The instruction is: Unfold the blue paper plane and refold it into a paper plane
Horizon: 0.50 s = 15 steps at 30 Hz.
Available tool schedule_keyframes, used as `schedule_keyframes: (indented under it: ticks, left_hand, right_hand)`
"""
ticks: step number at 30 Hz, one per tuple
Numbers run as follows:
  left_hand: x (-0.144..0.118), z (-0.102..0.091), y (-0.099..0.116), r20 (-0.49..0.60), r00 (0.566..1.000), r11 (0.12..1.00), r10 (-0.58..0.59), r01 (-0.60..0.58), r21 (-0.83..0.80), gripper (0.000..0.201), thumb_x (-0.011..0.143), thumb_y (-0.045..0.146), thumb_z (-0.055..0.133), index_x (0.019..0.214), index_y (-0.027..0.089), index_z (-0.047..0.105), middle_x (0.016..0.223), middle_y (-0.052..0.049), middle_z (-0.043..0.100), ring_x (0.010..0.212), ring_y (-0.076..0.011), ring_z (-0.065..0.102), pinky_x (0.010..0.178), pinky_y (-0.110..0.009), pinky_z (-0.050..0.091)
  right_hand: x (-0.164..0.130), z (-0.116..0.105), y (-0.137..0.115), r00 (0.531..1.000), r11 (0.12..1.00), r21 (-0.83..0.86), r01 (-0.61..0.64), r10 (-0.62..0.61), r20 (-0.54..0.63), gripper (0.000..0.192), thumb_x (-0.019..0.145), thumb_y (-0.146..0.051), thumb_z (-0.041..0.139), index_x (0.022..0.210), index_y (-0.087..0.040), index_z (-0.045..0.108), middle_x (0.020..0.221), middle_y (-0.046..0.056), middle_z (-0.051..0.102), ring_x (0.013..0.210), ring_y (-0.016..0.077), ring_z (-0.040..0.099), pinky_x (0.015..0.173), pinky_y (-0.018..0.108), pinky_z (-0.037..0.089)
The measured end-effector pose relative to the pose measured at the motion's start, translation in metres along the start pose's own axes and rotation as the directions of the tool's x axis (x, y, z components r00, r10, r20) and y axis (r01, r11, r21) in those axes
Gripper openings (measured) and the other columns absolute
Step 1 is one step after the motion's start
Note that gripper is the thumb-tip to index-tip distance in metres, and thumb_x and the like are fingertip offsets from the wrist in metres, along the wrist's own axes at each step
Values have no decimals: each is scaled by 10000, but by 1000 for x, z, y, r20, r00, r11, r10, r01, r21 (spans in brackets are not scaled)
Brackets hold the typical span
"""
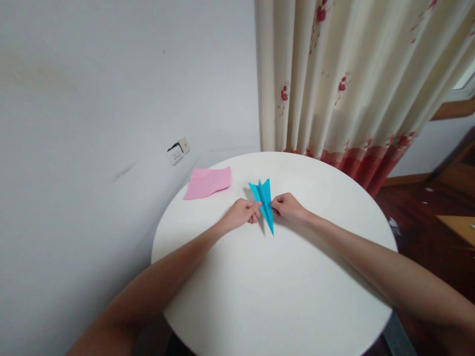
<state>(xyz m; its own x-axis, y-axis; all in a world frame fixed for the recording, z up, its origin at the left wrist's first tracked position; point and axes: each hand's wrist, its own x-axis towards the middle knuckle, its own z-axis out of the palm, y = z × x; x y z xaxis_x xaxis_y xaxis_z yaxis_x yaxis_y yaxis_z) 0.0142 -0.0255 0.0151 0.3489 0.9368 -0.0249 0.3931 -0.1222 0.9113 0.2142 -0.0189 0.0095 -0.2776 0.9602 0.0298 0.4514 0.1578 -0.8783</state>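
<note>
A blue paper airplane (265, 200) is between my two hands, just above the white round table (274, 291). Its narrow nose points toward me and its wider, notched tail faces away, with fold lines running along the middle. My left hand (243, 211) pinches its left edge between thumb and fingers. On the opposite edge, my right hand (287, 205) has a similar pinch grip, with some fingertips hidden behind the paper. Farther back on the left lies a pink sheet of paper (208, 183), slightly curled and apart from both hands.
A pale wall (129, 89) with a socket (175, 155) borders the table's left side. Behind the table hangs a cream curtain (319, 99) with red flowers and a red hem. Dark reddish flooring (415, 207) and wooden furniture (458, 227) show at the right.
</note>
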Motion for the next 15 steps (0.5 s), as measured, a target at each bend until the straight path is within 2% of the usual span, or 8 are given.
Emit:
schedule_keyframes:
  ticks: [3,7,11,15]
  left_hand:
    - [4,-5,-2,-91,995,998,42,-37,60,575,809,671,571,542,170,667,461,-47,599,430,-138,531,468,-250,388]
    - [8,-15,-2,-196,975,993,106,-92,79,575,808,682,558,566,173,673,481,-39,603,426,-133,509,457,-250,368]
    - [10,-27,1,-295,935,976,196,-156,152,526,831,638,556,610,183,703,533,-46,634,484,-153,535,496,-268,378]
    - [12,-39,4,-379,893,970,242,-206,132,489,830,611,572,656,181,725,571,-55,651,540,-174,566,549,-286,409]
  right_hand:
    - [0,-4,5,999,967,-251,-44,44,-5,273,796,-249,550,537,-170,585,562,47,607,537,143,525,547,274,347]
    - [-7,-11,0,990,848,-517,-114,56,-127,225,823,-339,593,740,-168,715,797,131,713,710,223,633,615,301,375]
    - [-16,-16,-13,994,808,-586,-54,-14,-111,226,855,-328,560,787,-192,727,843,125,731,772,244,655,624,303,373]
    - [-27,-17,-23,1000,798,-602,7,-13,-6,155,812,-269,594,731,-197,704,807,106,725,725,230,647,586,299,354]
